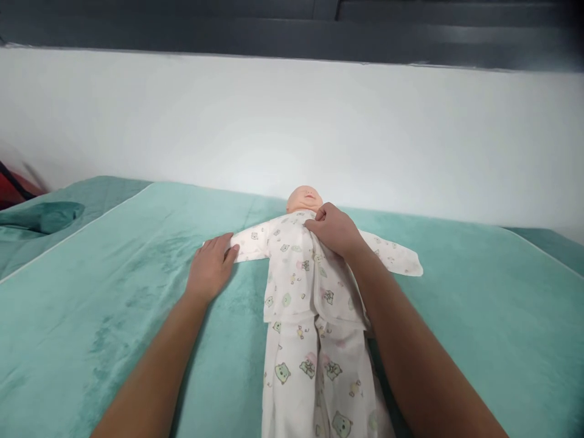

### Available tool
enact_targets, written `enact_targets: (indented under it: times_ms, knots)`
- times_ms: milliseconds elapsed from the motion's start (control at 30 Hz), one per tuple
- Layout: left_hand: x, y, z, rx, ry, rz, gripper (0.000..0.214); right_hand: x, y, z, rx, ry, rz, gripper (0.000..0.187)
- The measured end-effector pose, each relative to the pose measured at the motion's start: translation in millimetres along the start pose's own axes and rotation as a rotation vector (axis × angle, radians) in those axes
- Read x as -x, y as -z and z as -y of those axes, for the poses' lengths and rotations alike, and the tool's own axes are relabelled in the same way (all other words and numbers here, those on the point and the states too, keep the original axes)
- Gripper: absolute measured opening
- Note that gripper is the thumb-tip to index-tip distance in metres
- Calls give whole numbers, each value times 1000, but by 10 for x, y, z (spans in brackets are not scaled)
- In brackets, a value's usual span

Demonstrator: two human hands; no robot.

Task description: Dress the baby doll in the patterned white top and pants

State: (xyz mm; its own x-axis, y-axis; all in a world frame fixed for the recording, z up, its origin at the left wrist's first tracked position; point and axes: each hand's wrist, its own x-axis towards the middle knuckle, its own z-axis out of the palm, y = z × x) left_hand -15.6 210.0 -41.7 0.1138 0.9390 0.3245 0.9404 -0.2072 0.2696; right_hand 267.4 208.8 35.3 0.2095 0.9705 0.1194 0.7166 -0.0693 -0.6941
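Observation:
A baby doll [305, 199] lies on its back on a teal blanket [114, 292], head pointing away from me. It wears a white printed top [292, 267] and matching trousers [310, 377], sleeves spread out to both sides. My left hand [210, 266] lies flat with fingers stretched out on the end of the doll's left-side sleeve. My right hand [335, 231] rests on the doll's chest just below the neck, fingers curled and pinching the top's fabric at the collar.
A white wall [292, 134] runs close behind the doll's head. A folded dark teal cloth [43, 217] lies at the far left. Something red [11, 185] shows at the left edge. The blanket's white seam [77, 230] runs diagonally on the left.

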Motion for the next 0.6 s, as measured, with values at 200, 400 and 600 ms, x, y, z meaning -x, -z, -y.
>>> enact_targets:
  times_ms: [200,400,600]
  knots:
    - [8,-16,18,1,-6,-8,51,-30,-89,-35,4,0,-68,16]
    - [9,-30,48,30,-15,-52,51,79,-115,-75,-119,125,-128,15]
    - [19,23,-8,43,-29,-43,50,252,-111,-52,-146,320,-164,18]
